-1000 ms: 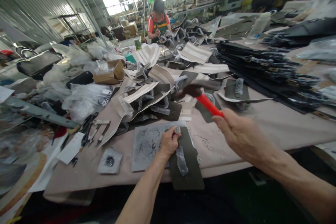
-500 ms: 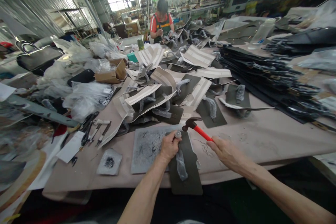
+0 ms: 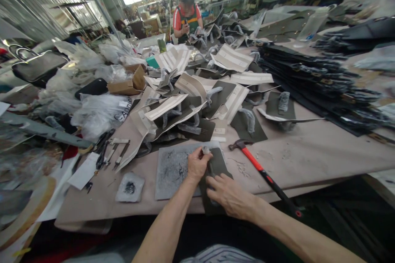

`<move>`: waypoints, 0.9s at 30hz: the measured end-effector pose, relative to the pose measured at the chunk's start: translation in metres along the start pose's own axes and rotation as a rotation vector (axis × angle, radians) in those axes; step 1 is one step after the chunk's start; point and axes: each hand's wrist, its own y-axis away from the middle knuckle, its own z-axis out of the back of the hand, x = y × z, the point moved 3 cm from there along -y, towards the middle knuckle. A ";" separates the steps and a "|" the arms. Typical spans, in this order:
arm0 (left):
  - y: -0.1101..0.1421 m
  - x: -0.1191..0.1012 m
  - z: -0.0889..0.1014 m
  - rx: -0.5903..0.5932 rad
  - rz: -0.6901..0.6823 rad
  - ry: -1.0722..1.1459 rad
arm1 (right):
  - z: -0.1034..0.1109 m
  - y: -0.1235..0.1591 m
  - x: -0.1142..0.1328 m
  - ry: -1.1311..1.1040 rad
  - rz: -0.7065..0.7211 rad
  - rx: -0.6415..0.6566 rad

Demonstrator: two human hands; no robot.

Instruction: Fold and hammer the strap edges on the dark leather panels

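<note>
My left hand (image 3: 197, 164) is closed around a short round metal punch (image 3: 205, 150), seen from its top end, over the upper part of a dark olive panel (image 3: 219, 160). My right hand (image 3: 226, 195) has curled fingers on the same panel, gripping its plastic-wrapped handle, which they mostly hide. A claw hammer (image 3: 261, 168) with a red and black shaft lies on the table to the right, its head at the far end. Partly beneath the panel is a grey, scuffed slab (image 3: 171, 170). A smaller pale block (image 3: 130, 188) with a black-stained middle sits at the left.
Beyond my hands lies a heap of panels (image 3: 185, 107) with wrapped handles. Black pieces (image 3: 317, 86) are stacked at the right. Plastic bags (image 3: 95, 113), a cardboard box (image 3: 128, 80) and hand tools (image 3: 115, 152) are at the left. A co-worker (image 3: 187, 18) works across the table (image 3: 296, 152).
My right hand has let go of the hammer, which now lies on the table, and has moved left onto the panel's handle. My left hand still holds the punch.
</note>
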 end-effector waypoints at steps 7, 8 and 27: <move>-0.011 -0.044 0.040 -0.318 0.026 0.405 | 0.013 -0.017 -0.006 0.090 -0.500 -0.010; -0.009 -0.057 0.048 -0.304 -0.026 0.385 | 0.020 -0.018 -0.010 0.078 -0.598 -0.017; 0.003 0.001 0.006 0.111 0.044 0.181 | -0.031 -0.023 -0.018 -0.419 -0.808 -0.364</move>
